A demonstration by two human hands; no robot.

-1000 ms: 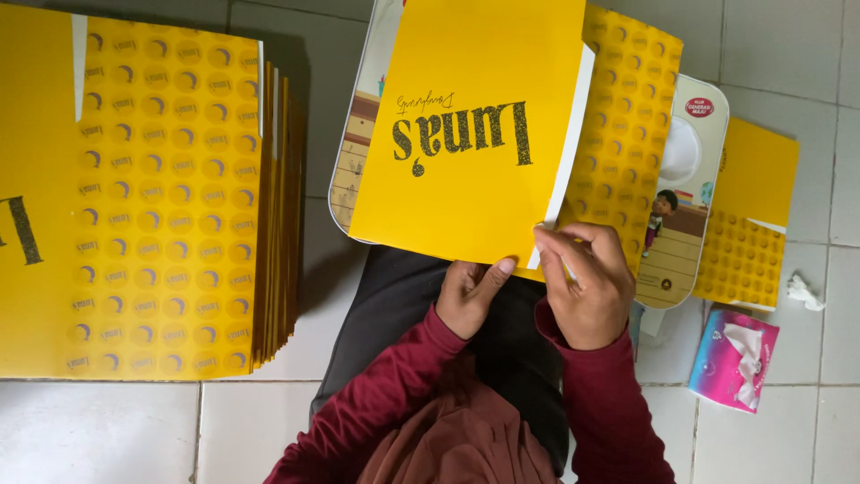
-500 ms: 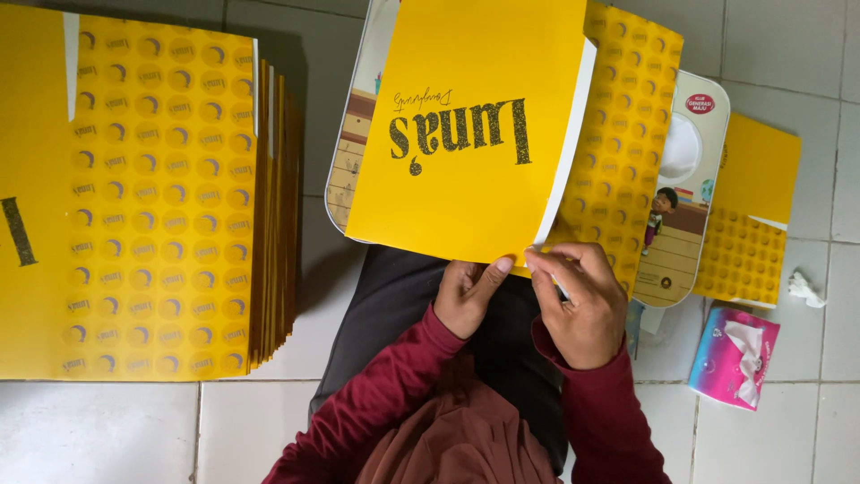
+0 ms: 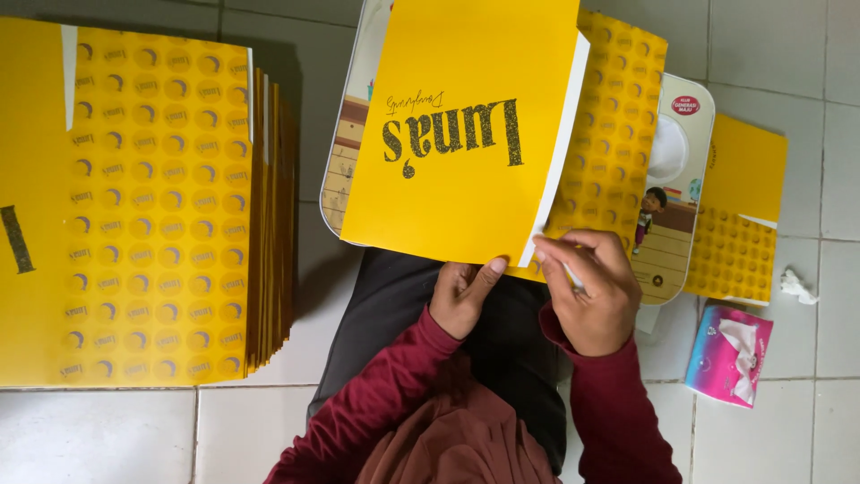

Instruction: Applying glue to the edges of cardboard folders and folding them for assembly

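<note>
Big stack (image 3: 152, 206): yellow printed sheets lying on the left, same as before.
Yellow folded sheet (image 3: 466, 134): far from the person, over the lap, now tipped a bit more.
Left hand (image 3: 461, 296): thumb pressing its near edge.
Right hand (image 3: 591, 291): has slid along, pinching the near right corner.
Tissue pack (image 3: 730, 354): pink, near right.
</note>
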